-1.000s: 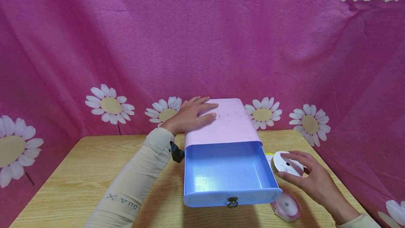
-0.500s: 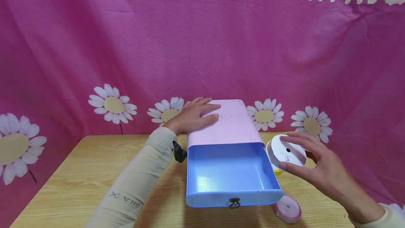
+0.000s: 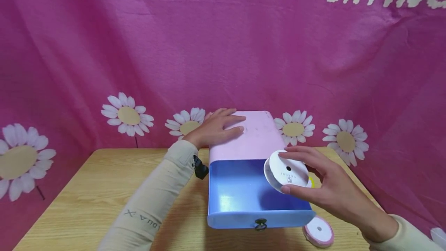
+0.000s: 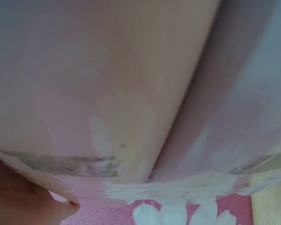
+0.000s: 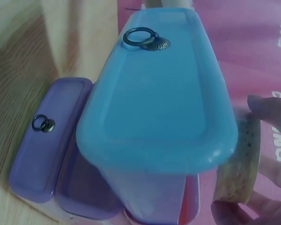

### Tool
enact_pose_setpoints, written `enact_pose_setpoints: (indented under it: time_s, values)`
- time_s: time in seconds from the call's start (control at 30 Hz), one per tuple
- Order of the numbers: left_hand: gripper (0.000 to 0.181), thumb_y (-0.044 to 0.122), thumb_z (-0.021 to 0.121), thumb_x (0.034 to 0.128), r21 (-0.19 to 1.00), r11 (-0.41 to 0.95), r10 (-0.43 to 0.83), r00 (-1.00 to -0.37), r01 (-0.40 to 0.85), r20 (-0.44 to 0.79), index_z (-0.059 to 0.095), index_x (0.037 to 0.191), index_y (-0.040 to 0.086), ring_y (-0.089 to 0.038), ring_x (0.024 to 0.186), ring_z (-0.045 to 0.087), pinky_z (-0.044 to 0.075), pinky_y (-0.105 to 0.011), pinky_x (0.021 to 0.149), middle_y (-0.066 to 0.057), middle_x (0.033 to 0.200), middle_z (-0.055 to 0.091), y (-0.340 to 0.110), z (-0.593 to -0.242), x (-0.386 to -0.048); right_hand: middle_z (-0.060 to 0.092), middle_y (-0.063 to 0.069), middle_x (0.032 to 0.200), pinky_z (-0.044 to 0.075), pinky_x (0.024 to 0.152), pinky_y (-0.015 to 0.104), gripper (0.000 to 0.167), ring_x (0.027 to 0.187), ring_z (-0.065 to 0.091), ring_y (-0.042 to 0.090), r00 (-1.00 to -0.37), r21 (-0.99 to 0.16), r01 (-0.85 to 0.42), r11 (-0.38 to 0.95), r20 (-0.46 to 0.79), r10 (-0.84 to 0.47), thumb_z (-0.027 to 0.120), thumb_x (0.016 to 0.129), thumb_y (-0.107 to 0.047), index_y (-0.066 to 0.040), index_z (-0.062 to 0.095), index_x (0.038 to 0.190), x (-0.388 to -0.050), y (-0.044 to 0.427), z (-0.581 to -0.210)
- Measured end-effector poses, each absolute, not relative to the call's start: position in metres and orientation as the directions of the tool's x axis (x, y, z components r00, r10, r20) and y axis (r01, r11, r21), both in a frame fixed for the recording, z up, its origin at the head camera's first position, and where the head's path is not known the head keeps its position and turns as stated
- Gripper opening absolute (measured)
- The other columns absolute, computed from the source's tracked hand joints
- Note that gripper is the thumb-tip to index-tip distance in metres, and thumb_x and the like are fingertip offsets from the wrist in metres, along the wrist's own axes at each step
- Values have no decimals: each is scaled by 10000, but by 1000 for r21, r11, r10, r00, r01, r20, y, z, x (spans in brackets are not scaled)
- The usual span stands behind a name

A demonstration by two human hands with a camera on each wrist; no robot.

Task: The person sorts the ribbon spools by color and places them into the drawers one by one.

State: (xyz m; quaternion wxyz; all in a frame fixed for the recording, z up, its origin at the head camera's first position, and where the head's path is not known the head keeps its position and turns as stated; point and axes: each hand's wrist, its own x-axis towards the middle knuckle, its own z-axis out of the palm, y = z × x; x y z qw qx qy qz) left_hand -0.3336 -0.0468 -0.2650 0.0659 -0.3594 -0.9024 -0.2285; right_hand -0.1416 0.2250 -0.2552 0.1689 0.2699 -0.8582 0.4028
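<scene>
A pink cabinet stands on the table with its blue top drawer pulled out; nothing is seen inside it. My left hand rests spread on the cabinet's top. Thumb and fingers of my right hand pinch a white ribbon spool above the drawer's right side. In the right wrist view, the spool shows its gold-toned ribbon edge beside the blue drawer front, with fingers of my right hand around it.
A pink-rimmed spool lies on the table right of the drawer. Something yellow-edged is partly hidden behind my right hand. Lower purple drawers show in the right wrist view. A pink cloth hangs behind.
My right hand has lifted the white spool from beside the cabinet and carried it left over the open drawer. The left hand stays on the cabinet's top.
</scene>
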Motion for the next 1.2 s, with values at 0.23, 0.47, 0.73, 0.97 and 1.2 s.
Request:
enact_pose_setpoints:
  time_s: [0.23,0.47,0.73,0.97,1.2]
  values:
    - [599,629,387,920,360,645,616,-737,674,278,457,1440,339,-269,1444,169,109,-572,1104,-6,1579,251,-45,-264,-334,541,-77,1316,439,920,180,643,1111,562,126,-794,-602,-608,517,455,-403,862,722,-227,-286,587,1300,-146,215,-257]
    - [597,623,399,918,348,657,614,-742,669,267,460,1439,339,-247,1438,181,138,-555,1094,-6,1576,262,-44,-262,-335,551,-105,1330,457,929,271,565,1157,531,111,-804,-571,-593,568,379,-458,840,729,-376,-352,612,1245,-152,210,-260]
    - [606,635,401,914,342,664,616,-746,665,254,449,1444,346,-216,1436,181,148,-545,1092,2,1578,256,-43,-261,-336,570,-132,1303,457,931,348,528,1173,519,104,-791,-559,-603,569,329,-516,828,726,-431,-357,634,1211,-164,206,-268]
    - [612,638,423,906,306,684,623,-749,662,227,441,1448,355,-262,1446,172,139,-577,1099,-5,1580,256,-45,-258,-336,565,-149,1298,433,965,417,515,1182,512,91,-795,-534,-596,599,289,-534,800,721,-511,-370,635,1189,-171,204,-271]
    - [585,634,462,901,295,695,618,-754,656,222,462,1428,378,-291,1469,88,8,-645,1094,5,1580,263,-43,-255,-337,567,-154,1294,439,972,428,546,1176,524,87,-761,-494,-638,591,282,-585,781,732,-537,-356,620,1222,-176,203,-271]
